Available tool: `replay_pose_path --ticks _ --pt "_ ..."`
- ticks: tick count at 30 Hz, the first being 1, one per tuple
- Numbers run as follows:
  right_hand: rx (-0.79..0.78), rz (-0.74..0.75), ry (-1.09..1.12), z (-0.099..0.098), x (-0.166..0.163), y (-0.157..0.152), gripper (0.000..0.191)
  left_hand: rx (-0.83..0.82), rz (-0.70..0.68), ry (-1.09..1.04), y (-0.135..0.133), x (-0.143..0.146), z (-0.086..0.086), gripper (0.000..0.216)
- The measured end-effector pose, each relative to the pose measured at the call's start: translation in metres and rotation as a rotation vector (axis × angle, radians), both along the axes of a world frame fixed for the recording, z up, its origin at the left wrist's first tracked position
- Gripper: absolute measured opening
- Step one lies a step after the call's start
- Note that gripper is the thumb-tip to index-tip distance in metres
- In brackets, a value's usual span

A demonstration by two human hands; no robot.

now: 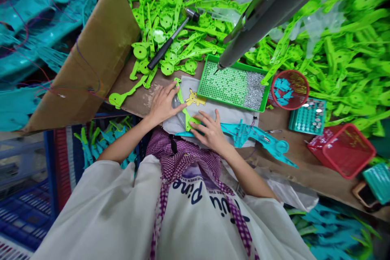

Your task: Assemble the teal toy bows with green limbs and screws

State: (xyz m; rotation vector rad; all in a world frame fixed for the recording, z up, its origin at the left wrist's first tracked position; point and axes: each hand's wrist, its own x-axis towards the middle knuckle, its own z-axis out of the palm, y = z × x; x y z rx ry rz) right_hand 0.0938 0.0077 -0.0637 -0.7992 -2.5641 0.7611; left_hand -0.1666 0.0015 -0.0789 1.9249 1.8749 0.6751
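Note:
A bright green plastic part (180,92) with a clear plastic piece (177,105) along its left side lies on a pale cloth (234,118) with a yellow cartoon figure. My left hand (163,103) is closed over the upper part of these pieces, thumb across the green one. My right hand (212,132) has its fingers spread, with the fingertips at the green part's lower right end; whether they press on it I cannot tell. Running under the right hand and out to the right is a long blue plastic part (258,135).
A dark powered-driver-like tool (258,20) hangs over a green tray (231,85) of small metal pieces. Green parts (179,4) and a hammer (173,38) lie behind. Red baskets (349,150) and a teal tray (307,115) stand right; a cardboard box (91,57) stands left.

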Motion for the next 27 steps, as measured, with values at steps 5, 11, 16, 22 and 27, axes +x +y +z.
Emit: replay_pose_path --ticks 5,11,16,22,27 --pt "-0.064 0.010 0.081 0.000 -0.003 -0.014 0.027 -0.008 0.033 -0.018 -0.001 0.003 0.000 0.074" --pt "0.015 -0.024 0.067 -0.012 -0.014 -0.031 0.028 -0.009 0.026 -0.029 0.000 0.000 -0.003 0.072" --pt "0.045 -0.033 0.128 -0.012 -0.015 -0.037 0.029 0.013 0.044 -0.004 -0.002 0.001 -0.004 0.068" --pt "0.058 -0.321 0.311 0.054 -0.002 0.023 0.041 0.061 0.075 0.014 -0.004 0.007 -0.009 0.062" --pt "0.065 -0.352 0.737 0.120 -0.049 0.139 0.077 0.101 0.124 0.010 -0.005 0.016 -0.010 0.057"
